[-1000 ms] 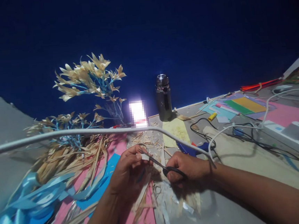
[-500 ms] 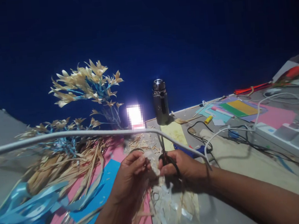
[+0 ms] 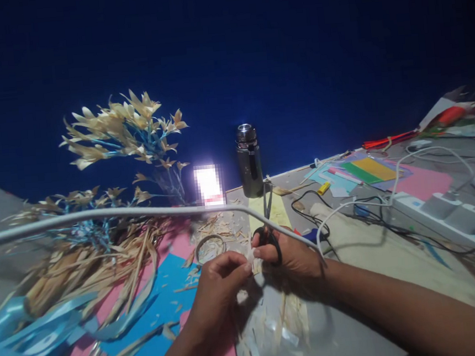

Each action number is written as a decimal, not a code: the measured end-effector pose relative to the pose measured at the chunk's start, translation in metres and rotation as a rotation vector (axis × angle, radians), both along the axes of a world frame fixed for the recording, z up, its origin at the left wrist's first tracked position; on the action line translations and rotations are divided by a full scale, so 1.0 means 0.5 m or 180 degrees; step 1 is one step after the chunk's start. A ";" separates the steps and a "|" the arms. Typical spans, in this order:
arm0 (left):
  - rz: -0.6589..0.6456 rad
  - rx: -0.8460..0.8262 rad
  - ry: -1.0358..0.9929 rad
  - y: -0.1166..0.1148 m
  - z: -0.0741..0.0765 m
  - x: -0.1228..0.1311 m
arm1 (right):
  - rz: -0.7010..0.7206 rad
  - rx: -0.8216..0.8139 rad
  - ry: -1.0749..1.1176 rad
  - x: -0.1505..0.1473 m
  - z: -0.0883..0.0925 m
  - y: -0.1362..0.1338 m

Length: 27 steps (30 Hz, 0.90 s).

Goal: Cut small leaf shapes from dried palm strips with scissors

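Note:
My right hand [image 3: 292, 253] is closed around the black handles of a pair of scissors [image 3: 272, 241]; their blades point away from me and stand slightly apart. Close beside it, my left hand [image 3: 221, 282] is closed in a pinch. A small whitish piece [image 3: 251, 254] shows between the fingertips of both hands, too blurred to name. Below them lie pale scraps and clear plastic pieces [image 3: 280, 313]. A roll of tape or ring [image 3: 210, 248] rests just beyond my left hand.
A white cable [image 3: 140, 212] hangs across the view in front of the hands. A dark flask [image 3: 249, 163] stands behind. Left are dried-leaf flowers [image 3: 117, 130], light blue ribbon [image 3: 39, 339] and blue paper [image 3: 150, 318]. Right are a power strip [image 3: 415, 209] and coloured papers [image 3: 370, 172].
My left hand has moved right and slightly down, its fingertips now meeting those of my right hand. The ring behind it is more exposed. The scissors have tilted to the right; the view has shifted slightly.

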<state>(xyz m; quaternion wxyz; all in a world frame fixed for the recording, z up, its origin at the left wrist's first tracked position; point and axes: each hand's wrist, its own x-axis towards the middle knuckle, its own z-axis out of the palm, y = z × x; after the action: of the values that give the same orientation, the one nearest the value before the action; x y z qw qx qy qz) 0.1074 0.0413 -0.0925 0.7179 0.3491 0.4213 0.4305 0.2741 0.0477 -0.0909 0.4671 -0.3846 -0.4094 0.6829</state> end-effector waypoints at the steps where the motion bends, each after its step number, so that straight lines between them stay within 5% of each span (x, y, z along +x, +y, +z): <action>1: 0.0079 0.0014 0.0023 0.000 0.000 0.001 | -0.0092 -0.0036 0.0013 -0.002 0.000 0.001; 3: 0.0410 0.0140 0.0013 0.001 0.000 0.003 | -0.0247 -0.0135 0.0086 -0.009 -0.005 0.001; 7: 0.0938 0.0208 -0.0166 0.004 0.001 0.008 | 0.0269 -0.0277 0.0275 -0.030 -0.031 -0.010; 18: 0.1126 0.0430 -0.0263 0.001 -0.009 0.011 | 0.0933 -0.0367 -0.0462 -0.047 -0.024 -0.042; 27: 0.1224 0.0822 0.0158 0.007 -0.017 0.001 | 0.0904 -0.0369 -0.0303 -0.048 -0.049 -0.038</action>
<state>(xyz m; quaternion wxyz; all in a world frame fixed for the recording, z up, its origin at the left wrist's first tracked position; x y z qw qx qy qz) 0.1077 0.0447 -0.1012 0.5614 0.3618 0.4390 0.6010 0.2500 0.0289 -0.1156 0.3230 -0.3810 -0.4412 0.7455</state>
